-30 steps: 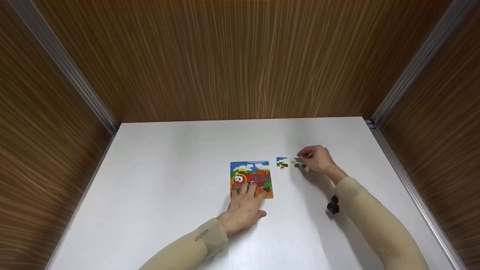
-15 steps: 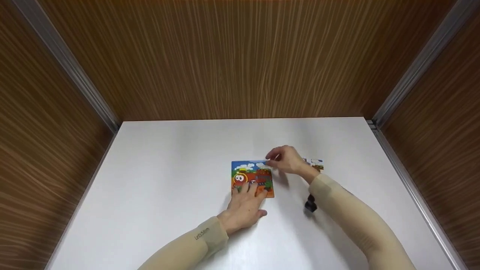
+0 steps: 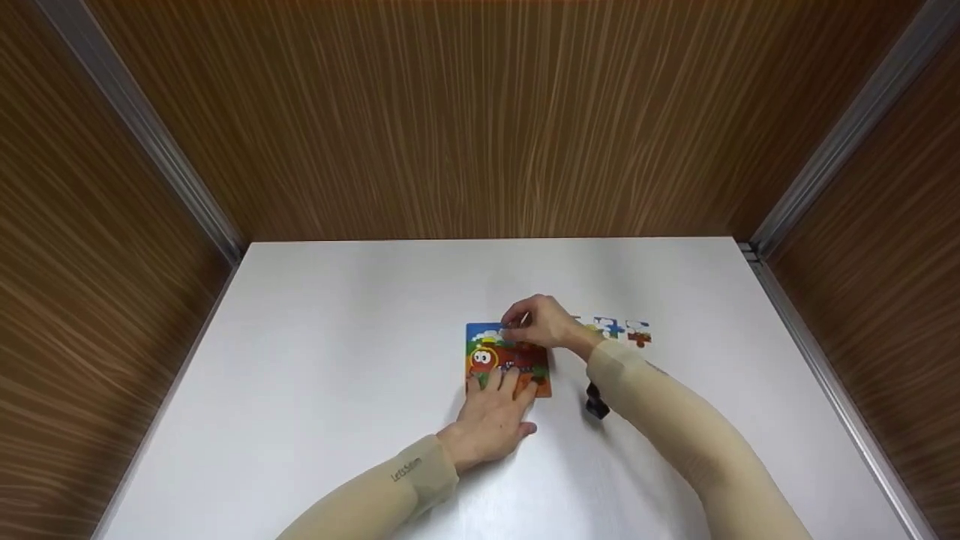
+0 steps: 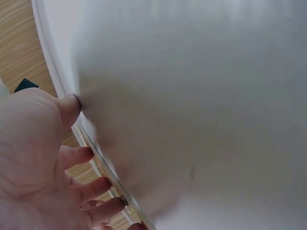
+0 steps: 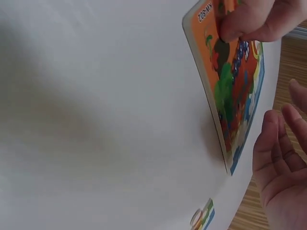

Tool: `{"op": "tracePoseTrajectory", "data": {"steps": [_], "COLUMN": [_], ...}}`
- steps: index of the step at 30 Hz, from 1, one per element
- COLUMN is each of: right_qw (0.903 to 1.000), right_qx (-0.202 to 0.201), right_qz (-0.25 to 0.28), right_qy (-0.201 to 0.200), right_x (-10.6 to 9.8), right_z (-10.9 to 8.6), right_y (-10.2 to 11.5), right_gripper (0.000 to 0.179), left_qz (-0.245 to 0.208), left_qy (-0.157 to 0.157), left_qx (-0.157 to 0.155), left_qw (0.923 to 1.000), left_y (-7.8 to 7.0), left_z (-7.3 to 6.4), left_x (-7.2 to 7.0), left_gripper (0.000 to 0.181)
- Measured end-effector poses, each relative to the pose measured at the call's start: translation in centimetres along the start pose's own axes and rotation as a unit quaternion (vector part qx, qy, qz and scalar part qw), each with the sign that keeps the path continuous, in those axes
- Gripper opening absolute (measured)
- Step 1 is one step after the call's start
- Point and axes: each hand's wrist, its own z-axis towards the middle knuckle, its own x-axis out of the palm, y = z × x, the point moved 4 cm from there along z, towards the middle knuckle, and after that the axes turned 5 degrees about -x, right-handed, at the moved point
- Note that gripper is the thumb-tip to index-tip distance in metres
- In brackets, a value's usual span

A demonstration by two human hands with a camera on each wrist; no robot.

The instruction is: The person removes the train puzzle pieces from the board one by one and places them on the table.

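A colourful train jigsaw board (image 3: 486, 337) lies on the white table. My left hand (image 3: 491, 424) rests on its near edge, fingers spread, the thumb out over the table. In the left wrist view those fingers reach over the board's rim (image 4: 110, 170). Above the board's far edge is my right hand (image 3: 546, 322), with thumb and fingers bent down toward the blue sky area. In the right wrist view the right fingers (image 5: 269, 127) hover by the board's far end, with no piece visible between them.
Right of the board, loose jigsaw pieces lie in a row, among them a blue-and-white one (image 3: 606, 328) and a red-and-white one (image 3: 639, 334). The right forearm partly covers the row. A black block (image 3: 596, 403) is under the right sleeve. Wood-grain walls (image 3: 487, 120) surround the table.
My right hand has moved left from the loose pieces to the board's far edge, uncovering pieces on the right. The left hand has stayed on the board.
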Motion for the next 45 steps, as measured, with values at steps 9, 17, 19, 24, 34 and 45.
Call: {"op": "tracePoseTrajectory", "data": {"steps": [9, 17, 19, 24, 34, 45], "right_qw": [0.9983, 0.997, 0.9968, 0.9971, 0.9965, 0.9988], "right_qx": [-0.018, -0.033, -0.038, -0.032, 0.006, 0.028], "right_qz": [0.017, 0.006, -0.001, -0.005, -0.005, 0.014], "right_qy": [0.053, 0.07, 0.07, 0.069, 0.083, 0.038], "right_x": [2.0, 2.7, 2.9, 3.0, 3.3, 3.5], "right_z": [0.7, 0.8, 0.8, 0.7, 0.8, 0.5], "right_y": [0.4, 1.0, 1.1, 1.3, 1.5, 1.3], "right_gripper": [0.027, 0.026, 0.025, 0.02, 0.023, 0.014], "left_qz": [0.01, 0.041, 0.045, 0.044, 0.046, 0.045], "left_qy": [-0.008, -0.024, -0.025, -0.021, -0.026, -0.025], "left_qx": [0.008, 0.015, 0.016, 0.015, 0.018, 0.025], "left_qw": [0.9999, 0.9988, 0.9985, 0.9987, 0.9984, 0.9984], "left_y": [-0.1, -0.2, -0.2, -0.2, -0.1, -0.4], "left_z": [-0.2, -0.7, -0.7, -0.8, -1.0, -1.1], "left_x": [0.0, 0.0, 0.0, -0.1, -0.1, -0.3], "left_gripper": [0.07, 0.069, 0.069, 0.07, 0.068, 0.066]}}
